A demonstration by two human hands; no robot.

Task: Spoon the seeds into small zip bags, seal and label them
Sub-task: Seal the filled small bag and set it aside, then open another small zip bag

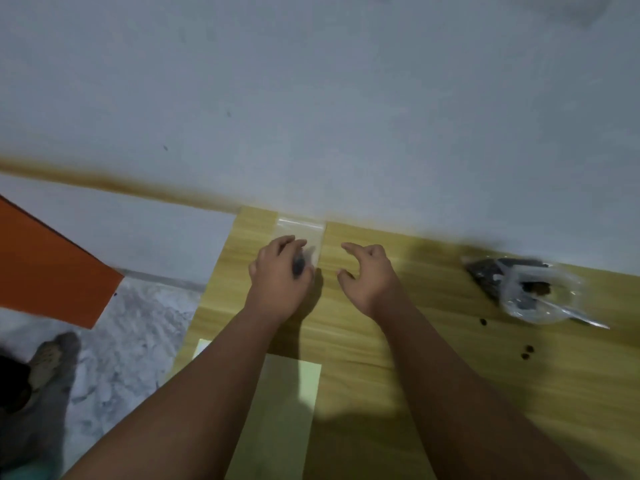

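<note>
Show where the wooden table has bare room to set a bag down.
Bare wood lies between the right hand and the crumpled clear plastic seed bag, and nearer, right of the pale green paper sheet. Crowded: the left hand, gripping a dark object, partly covers the small clear zip bag; loose seeds lie right.

Two hands, one zip bag, three loose seeds

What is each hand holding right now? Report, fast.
Left hand: grips a dark marker-like object.
Right hand: open, holding nothing.

no readable text, labels or numbers anywhere in view
</note>
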